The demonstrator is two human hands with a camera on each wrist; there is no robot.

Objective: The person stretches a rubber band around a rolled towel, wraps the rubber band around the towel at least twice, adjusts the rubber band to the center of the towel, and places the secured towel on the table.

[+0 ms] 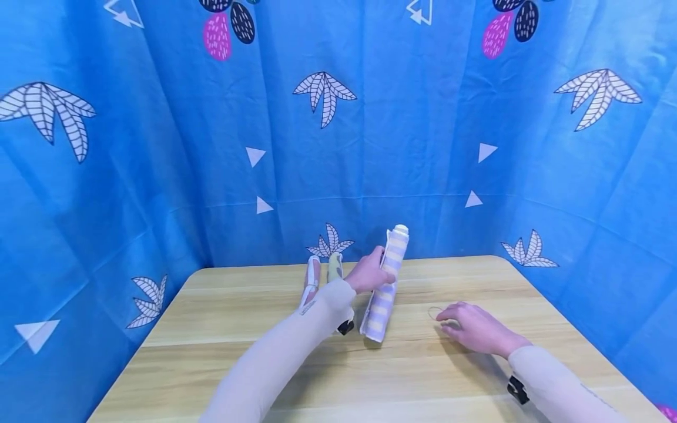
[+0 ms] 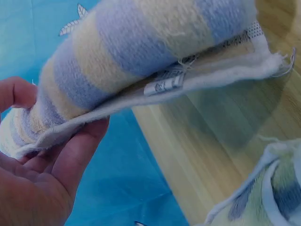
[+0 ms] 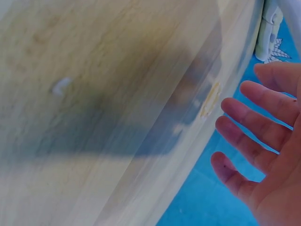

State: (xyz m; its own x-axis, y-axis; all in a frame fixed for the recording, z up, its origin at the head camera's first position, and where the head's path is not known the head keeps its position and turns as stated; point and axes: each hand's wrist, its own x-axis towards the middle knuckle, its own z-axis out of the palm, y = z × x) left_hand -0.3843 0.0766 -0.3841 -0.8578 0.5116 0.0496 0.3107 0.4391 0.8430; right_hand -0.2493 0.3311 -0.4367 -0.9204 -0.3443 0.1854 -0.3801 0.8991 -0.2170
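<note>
My left hand [image 1: 368,271] grips a rolled towel [image 1: 388,288] striped lilac and cream, around the middle of the roll. The roll stands tilted at the far middle of the table. A white hem and a small printed label [image 2: 163,86] show along its loose edge in the left wrist view. My right hand [image 1: 476,328] hovers low over the table to the right, its fingers spread and slightly bent. Just past its fingertips lies a thin yellowish rubber band [image 3: 210,100] on the wood.
Two more rolled towels, one pinkish [image 1: 312,276] and one green [image 1: 335,267], lie near the table's back edge, left of the striped roll and partly behind my left arm. A blue patterned curtain [image 1: 412,135] surrounds the wooden table [image 1: 370,388] at the back and sides.
</note>
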